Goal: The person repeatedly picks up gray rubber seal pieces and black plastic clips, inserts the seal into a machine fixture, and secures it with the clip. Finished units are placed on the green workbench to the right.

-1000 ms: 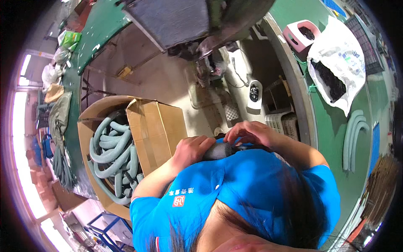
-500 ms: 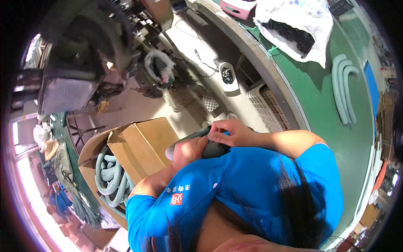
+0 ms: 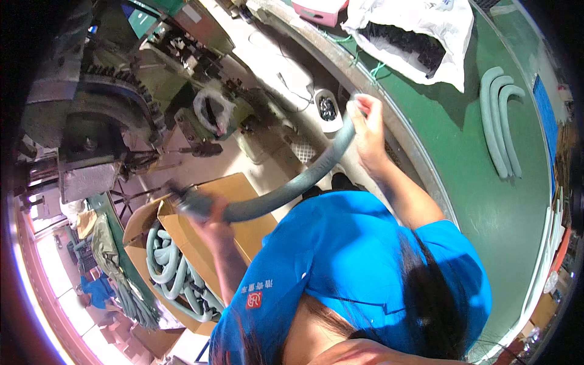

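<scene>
A curved grey-green padded tube stretches between my two hands in front of my chest. My left hand is wrapped round its left part, over the cardboard box; this end is blurred by motion, and a dark tip shows past the fingers. My right hand is closed on the tube's other end, with thumb and fingers pinching it near the edge of the green table.
To the left, an open cardboard box holds several more grey-green tubes. Curved tubes lie on the green table, near a white bag of black parts. A white tray stands ahead; machinery is at the far left.
My hands have moved apart from close together at my chest. The right went forward and right, the left went left, and the tube now shows almost whole between them.
</scene>
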`<state>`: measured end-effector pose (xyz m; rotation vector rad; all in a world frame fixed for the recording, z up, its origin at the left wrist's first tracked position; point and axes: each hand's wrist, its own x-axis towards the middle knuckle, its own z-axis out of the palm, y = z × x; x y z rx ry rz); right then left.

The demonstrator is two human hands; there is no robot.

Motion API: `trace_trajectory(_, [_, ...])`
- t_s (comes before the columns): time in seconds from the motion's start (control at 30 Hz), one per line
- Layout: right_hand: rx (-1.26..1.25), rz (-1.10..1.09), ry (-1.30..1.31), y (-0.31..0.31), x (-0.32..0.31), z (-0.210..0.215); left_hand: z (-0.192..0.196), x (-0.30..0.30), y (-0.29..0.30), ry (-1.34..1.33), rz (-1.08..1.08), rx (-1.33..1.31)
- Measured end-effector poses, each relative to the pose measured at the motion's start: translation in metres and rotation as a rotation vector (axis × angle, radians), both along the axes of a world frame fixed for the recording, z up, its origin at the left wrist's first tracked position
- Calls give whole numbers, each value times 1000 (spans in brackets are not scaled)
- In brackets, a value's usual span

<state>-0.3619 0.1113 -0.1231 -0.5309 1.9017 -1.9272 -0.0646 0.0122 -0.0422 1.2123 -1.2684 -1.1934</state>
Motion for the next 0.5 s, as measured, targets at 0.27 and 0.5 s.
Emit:
trace_trajectory(0.27, [-587, 1238, -808, 25, 30, 48, -47, 56, -23, 705, -132, 456])
trace_trajectory(0.5, [-137, 1164, -422, 33, 49, 15, 3, -101, -11, 109, -595, 26])
